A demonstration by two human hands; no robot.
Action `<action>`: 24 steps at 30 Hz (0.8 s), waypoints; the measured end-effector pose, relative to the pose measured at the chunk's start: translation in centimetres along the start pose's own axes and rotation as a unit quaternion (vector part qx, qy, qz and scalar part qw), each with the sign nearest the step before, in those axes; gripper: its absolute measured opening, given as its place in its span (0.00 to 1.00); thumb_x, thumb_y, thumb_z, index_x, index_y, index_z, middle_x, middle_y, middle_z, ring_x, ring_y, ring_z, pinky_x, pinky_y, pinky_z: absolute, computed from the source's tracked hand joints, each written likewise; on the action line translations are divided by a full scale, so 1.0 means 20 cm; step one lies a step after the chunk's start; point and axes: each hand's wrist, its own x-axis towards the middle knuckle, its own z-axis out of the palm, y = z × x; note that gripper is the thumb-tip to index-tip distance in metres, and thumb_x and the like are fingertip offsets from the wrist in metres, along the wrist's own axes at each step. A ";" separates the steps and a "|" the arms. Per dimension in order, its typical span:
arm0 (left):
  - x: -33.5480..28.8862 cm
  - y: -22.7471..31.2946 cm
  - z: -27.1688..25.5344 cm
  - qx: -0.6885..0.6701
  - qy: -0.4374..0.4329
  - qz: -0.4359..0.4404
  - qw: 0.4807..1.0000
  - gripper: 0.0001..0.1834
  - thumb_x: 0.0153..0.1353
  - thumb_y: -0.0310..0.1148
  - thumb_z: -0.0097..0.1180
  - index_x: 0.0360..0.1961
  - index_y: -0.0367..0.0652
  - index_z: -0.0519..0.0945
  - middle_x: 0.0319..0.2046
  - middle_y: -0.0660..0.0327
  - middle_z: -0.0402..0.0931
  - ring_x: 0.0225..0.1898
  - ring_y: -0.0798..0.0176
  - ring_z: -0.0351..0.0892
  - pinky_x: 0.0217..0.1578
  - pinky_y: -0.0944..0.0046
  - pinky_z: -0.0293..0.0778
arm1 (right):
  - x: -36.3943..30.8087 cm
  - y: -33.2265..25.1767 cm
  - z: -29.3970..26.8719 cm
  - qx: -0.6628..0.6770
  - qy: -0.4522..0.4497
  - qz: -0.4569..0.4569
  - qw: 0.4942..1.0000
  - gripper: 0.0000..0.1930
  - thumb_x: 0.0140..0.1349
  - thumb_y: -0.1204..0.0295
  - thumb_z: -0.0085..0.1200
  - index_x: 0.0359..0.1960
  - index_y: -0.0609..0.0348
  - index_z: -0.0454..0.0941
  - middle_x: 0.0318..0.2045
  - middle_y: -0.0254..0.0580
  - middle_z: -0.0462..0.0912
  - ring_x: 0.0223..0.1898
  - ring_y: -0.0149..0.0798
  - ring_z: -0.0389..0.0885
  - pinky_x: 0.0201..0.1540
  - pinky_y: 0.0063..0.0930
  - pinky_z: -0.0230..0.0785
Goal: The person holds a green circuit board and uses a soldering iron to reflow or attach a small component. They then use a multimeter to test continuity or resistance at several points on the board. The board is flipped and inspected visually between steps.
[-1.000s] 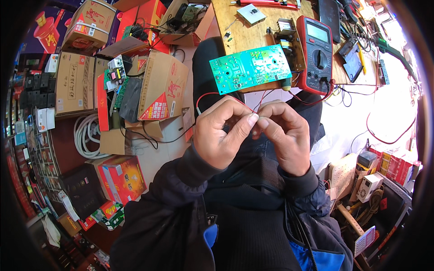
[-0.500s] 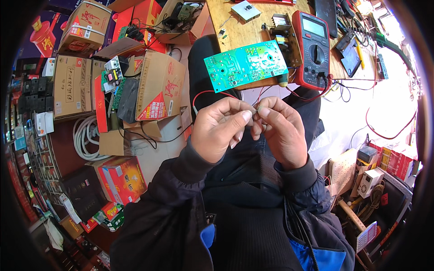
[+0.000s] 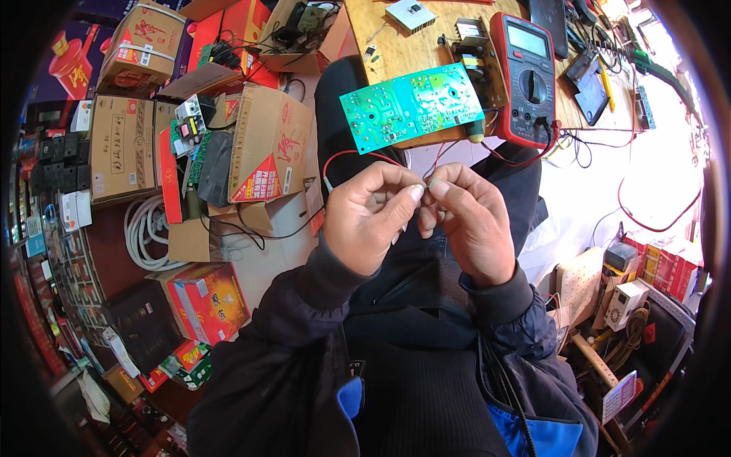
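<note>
Over my lap, my left hand (image 3: 375, 217) and my right hand (image 3: 474, 221) meet, thumbs and fingertips pinched together. Whatever lies between them is too small to make out. A green circuit board (image 3: 412, 108) lies just beyond, solder side up, jutting over the near edge of the wooden table (image 3: 426, 49). Right of the board is a red and dark grey multimeter (image 3: 524, 80) with its leads plugged in. A red test lead (image 3: 352, 154) curves down behind my left hand.
Small loose electronic parts (image 3: 371, 53) and a pale heat sink (image 3: 411, 14) lie farther back on the table. A green-handled soldering iron (image 3: 659, 74) is at right. Opened cardboard boxes (image 3: 270, 145) and a coil of white cable (image 3: 146, 232) stand at left.
The board and multimeter appear slightly higher and farther left in the picture. My hands stay pinched together, with only a small shift of the fingertips.
</note>
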 end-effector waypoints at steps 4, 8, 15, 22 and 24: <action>0.00 0.01 0.02 0.044 -0.002 0.043 0.998 0.04 0.75 0.25 0.60 0.46 0.34 0.81 0.34 0.63 0.83 0.29 0.75 0.79 0.31 0.72 0.75 | 0.00 0.00 -0.01 0.021 -0.011 0.011 1.000 0.08 0.79 0.72 0.53 0.45 0.67 0.78 0.35 0.37 0.80 0.32 0.29 0.82 0.38 0.26 0.77; 0.00 0.04 0.01 0.098 -0.016 0.052 0.994 0.02 0.76 0.19 0.55 0.46 0.31 0.78 0.34 0.58 0.83 0.32 0.69 0.85 0.36 0.67 0.82 | 0.00 0.01 -0.01 0.031 -0.010 0.018 0.999 0.08 0.79 0.72 0.52 0.45 0.66 0.78 0.35 0.37 0.80 0.32 0.30 0.82 0.38 0.27 0.77; 0.00 0.04 -0.01 0.030 -0.005 -0.005 1.000 0.05 0.73 0.27 0.62 0.45 0.36 0.84 0.31 0.67 0.81 0.27 0.78 0.75 0.27 0.74 0.71 | -0.01 0.03 0.01 -0.016 -0.008 -0.019 1.000 0.08 0.79 0.73 0.52 0.46 0.67 0.77 0.35 0.36 0.81 0.35 0.28 0.81 0.41 0.26 0.77; 0.02 0.06 -0.03 0.063 -0.013 -0.042 0.997 0.06 0.73 0.27 0.61 0.46 0.36 0.84 0.31 0.66 0.82 0.27 0.77 0.76 0.27 0.73 0.73 | -0.02 0.03 0.01 -0.045 0.001 -0.046 0.998 0.07 0.79 0.73 0.53 0.47 0.66 0.77 0.36 0.37 0.82 0.34 0.29 0.81 0.40 0.25 0.76; 0.02 0.05 -0.03 0.051 -0.009 -0.042 0.998 0.06 0.73 0.27 0.62 0.46 0.36 0.84 0.32 0.65 0.82 0.27 0.76 0.77 0.27 0.73 0.73 | -0.02 0.03 0.01 -0.030 0.003 -0.036 0.999 0.08 0.79 0.73 0.53 0.47 0.67 0.77 0.35 0.36 0.81 0.34 0.28 0.80 0.40 0.24 0.76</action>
